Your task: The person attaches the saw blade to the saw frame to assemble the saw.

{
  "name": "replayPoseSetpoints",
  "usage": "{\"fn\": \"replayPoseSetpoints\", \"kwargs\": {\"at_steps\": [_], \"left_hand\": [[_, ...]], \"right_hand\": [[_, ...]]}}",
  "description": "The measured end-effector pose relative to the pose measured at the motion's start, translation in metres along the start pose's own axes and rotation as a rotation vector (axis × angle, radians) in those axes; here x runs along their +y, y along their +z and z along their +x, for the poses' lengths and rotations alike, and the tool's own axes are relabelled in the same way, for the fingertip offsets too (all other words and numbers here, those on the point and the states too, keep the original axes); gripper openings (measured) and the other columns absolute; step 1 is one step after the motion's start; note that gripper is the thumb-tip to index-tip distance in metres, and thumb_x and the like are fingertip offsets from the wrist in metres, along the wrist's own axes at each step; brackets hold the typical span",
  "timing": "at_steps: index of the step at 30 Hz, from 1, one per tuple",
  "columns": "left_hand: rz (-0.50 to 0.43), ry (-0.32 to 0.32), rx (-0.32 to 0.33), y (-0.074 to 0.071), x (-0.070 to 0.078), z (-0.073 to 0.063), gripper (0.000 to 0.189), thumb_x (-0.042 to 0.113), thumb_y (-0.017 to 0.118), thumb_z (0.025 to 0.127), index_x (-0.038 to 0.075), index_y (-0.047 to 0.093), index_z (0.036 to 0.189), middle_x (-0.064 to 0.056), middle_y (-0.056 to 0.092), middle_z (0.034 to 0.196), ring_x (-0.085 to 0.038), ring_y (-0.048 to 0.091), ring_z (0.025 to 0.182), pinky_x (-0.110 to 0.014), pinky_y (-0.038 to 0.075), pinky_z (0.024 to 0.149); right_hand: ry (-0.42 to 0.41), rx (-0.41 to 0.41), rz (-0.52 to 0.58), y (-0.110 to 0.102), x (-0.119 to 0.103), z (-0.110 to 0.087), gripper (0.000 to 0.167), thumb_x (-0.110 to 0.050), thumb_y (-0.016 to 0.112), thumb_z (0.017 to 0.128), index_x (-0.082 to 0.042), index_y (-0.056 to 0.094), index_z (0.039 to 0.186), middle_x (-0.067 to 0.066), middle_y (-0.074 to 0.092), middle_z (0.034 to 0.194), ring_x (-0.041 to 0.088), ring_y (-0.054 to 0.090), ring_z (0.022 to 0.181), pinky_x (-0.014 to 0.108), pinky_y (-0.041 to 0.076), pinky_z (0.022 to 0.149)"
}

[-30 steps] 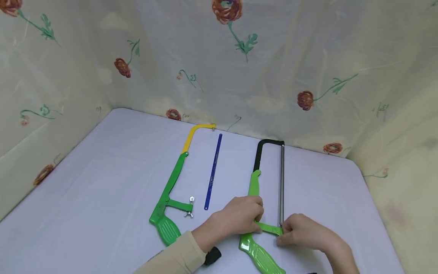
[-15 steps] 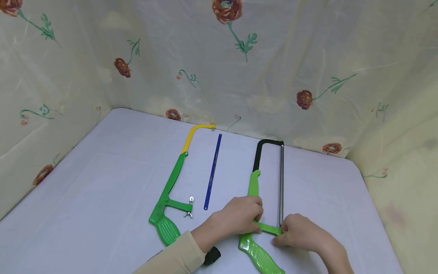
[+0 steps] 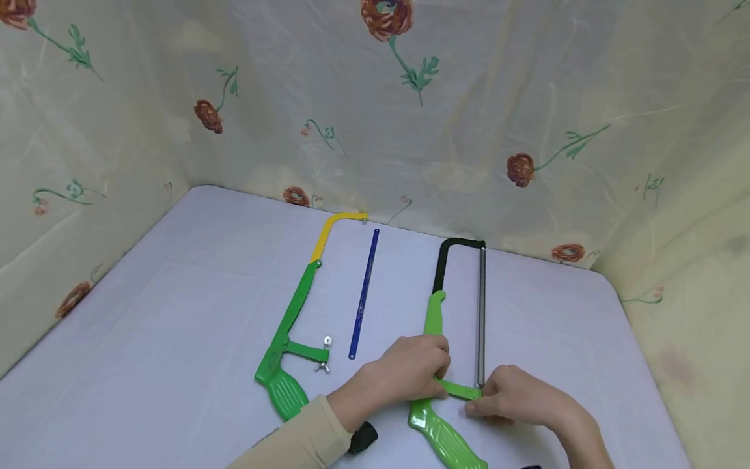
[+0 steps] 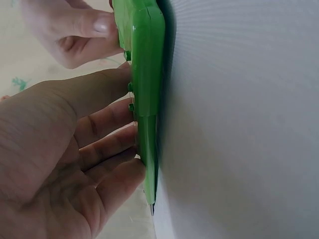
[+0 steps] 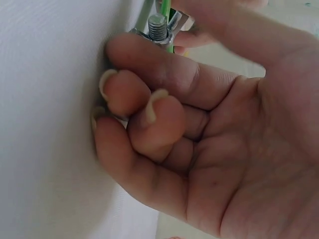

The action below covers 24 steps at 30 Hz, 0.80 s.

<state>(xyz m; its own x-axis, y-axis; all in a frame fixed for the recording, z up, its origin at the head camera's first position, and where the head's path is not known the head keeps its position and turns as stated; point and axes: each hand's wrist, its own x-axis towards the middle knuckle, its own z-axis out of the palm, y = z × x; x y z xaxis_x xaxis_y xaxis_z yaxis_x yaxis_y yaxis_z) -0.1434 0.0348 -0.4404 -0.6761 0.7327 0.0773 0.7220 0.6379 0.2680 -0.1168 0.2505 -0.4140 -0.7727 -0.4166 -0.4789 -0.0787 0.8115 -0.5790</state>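
Observation:
A light green hacksaw (image 3: 448,436) with a black front arm lies on the white table (image 3: 176,293). A grey strip, like a blade (image 3: 482,312), runs between its black end and green bracket. My left hand (image 3: 413,366) holds the green frame where the bracket joins it; in the left wrist view, thumb and fingertips meet the frame's edge (image 4: 148,74). At the bracket's outer end, my right hand (image 3: 518,397) pinches a wing nut (image 5: 169,36) on a threaded bolt (image 5: 158,25). Its other fingers are curled, and the head view hides the nut.
Left of my hands lies a darker green hacksaw (image 3: 295,303) with a yellow front arm and no blade. A blue hacksaw blade (image 3: 364,296) lies between the two saws. A black object (image 3: 363,438) sits by my left sleeve. Flowered fabric (image 3: 469,130) hangs behind the table.
My right thumb and fingers have shifted slightly at the wing nut, the thumb a little to the left. My left hand and both saws look still.

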Motion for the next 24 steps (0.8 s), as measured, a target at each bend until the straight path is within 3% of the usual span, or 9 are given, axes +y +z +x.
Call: {"fn": "replayPoseSetpoints", "kwargs": {"at_steps": [8,16,24], "left_hand": [[0.03,-0.003,-0.023,0.001,0.0022,0.0012,0.025,0.044,0.08,0.08,0.024,0.064,0.076,0.012,0.062,0.109,-0.001,0.052,0.085,-0.016,0.044,0.063],[0.078,0.007,-0.005,0.0034,0.0061,0.0026,0.024,0.043,0.082,0.078,0.027,0.065,0.078,0.013,0.06,0.102,-0.001,0.051,0.085,-0.018,0.044,0.06],[0.075,0.014,-0.022,0.0027,0.0062,0.0031,0.019,0.037,0.08,0.082,0.024,0.066,0.08,0.011,0.063,0.11,-0.002,0.055,0.089,-0.016,0.047,0.066]], "right_hand": [[0.012,0.017,0.017,0.0007,0.0003,0.0017,0.037,-0.033,0.073,0.084,-0.008,0.066,0.058,-0.008,0.046,0.049,0.007,0.037,0.048,0.021,0.026,0.045],[0.009,0.023,0.024,-0.0004,-0.0008,0.0008,0.032,-0.029,0.074,0.081,-0.008,0.068,0.059,-0.005,0.05,0.05,0.007,0.039,0.047,0.021,0.027,0.044],[-0.014,0.029,0.039,-0.0018,-0.0009,-0.001,0.035,-0.024,0.072,0.079,0.001,0.064,0.057,-0.009,0.043,0.046,0.006,0.03,0.045,0.021,0.019,0.044]]}}
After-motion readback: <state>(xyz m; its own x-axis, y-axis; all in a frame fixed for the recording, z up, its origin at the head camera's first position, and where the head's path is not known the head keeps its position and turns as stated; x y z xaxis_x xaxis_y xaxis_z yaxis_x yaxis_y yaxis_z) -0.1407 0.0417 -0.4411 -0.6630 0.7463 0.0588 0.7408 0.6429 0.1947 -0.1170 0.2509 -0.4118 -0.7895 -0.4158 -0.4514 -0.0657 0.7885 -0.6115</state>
